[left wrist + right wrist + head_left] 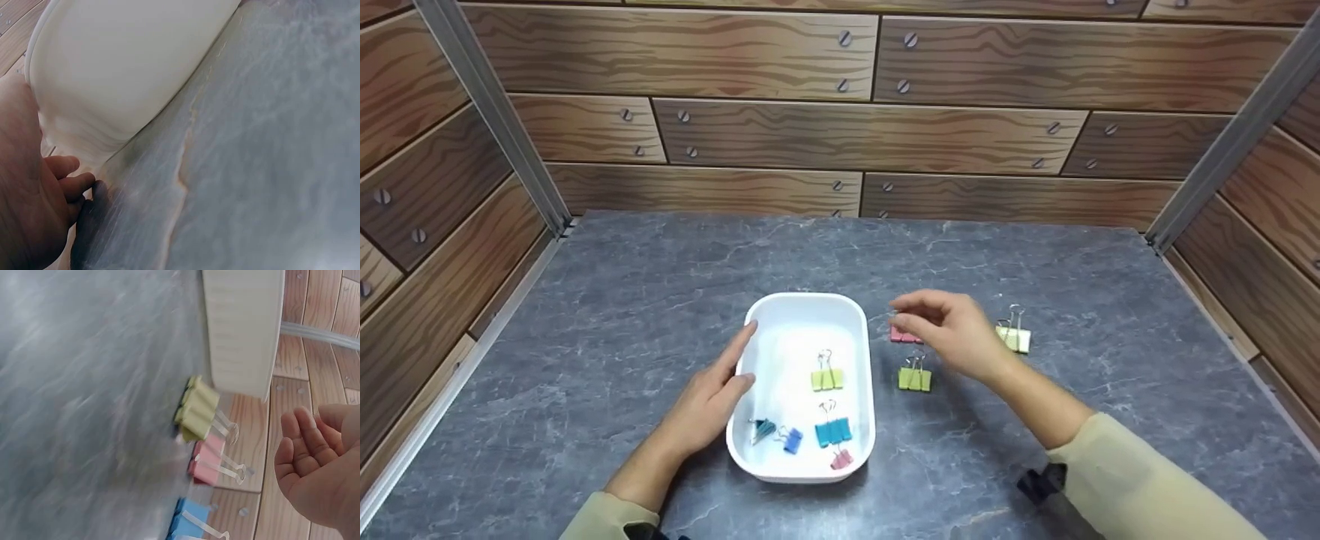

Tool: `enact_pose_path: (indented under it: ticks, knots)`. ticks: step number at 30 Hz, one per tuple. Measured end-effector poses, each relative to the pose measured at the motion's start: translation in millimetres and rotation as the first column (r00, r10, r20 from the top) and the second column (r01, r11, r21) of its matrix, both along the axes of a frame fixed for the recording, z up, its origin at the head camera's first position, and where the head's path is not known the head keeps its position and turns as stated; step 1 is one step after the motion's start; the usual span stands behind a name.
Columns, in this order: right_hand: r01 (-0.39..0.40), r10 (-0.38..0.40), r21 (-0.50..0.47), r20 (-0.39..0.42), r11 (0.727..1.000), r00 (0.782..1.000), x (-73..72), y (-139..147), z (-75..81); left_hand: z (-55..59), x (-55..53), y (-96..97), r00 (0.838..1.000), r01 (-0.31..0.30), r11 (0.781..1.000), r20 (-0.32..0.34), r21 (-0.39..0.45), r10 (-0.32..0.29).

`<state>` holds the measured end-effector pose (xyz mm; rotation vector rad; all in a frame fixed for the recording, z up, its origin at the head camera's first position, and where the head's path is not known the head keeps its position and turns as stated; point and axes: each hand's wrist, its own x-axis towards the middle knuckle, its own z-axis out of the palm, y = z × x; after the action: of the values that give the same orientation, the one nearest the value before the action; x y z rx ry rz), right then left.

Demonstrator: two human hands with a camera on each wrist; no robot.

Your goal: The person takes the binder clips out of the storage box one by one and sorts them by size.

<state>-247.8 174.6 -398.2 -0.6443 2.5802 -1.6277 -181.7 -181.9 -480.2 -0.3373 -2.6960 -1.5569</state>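
Note:
My left hand [705, 409] rests at the left side of a white plastic tub [802, 476], index finger and thumb on its rim. In the left wrist view its other fingers [79, 185] curl loosely below the tub's wall. Holding nothing, my right hand [960, 334] hovers right of the tub with loosely bent fingers. It partly covers a pink binder clip [906, 337]; a yellow-green binder clip [915, 379] stands nearer me. The right wrist view also shows a blue binder clip [188, 523], hidden from the head camera.
Inside the tub lie a yellow binder clip [827, 379], a teal one [833, 433], a small pink one [841, 459], a small blue one [793, 441] and a dark teal one [763, 429]. A pale yellow clip [1016, 339] stands right of my right hand. Wood-patterned walls [780, 135] surround the grey tabletop [660, 277].

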Motion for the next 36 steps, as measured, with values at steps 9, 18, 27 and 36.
enact_pose_path:
  ticks: [9,18,27,36]
  knots:
    - [-0.092,0.092,0.01,-0.029,0.996,0.995,-4.5,-36,8.9,0.2,-2.4,0.0,1.0,-0.006,1.0,-0.016,-0.005,0.005]
    - [-0.194,0.195,0.019,-0.028,0.981,0.98,-11.6,-60,0.3,-0.5,-1.4,0.1,1.0,-0.01,1.0,-0.004,0.003,0.01]
    - [-0.203,0.208,0.086,-0.055,0.975,0.977,-18.1,-71,-16.3,-2.3,0.5,-0.7,1.0,-0.014,1.0,0.006,0.004,0.014]
    - [-0.173,0.19,0.154,-0.104,0.973,0.976,-19.1,-74,-31.4,-0.1,0.7,-0.5,1.0,-0.004,1.0,0.002,0.002,0.004]
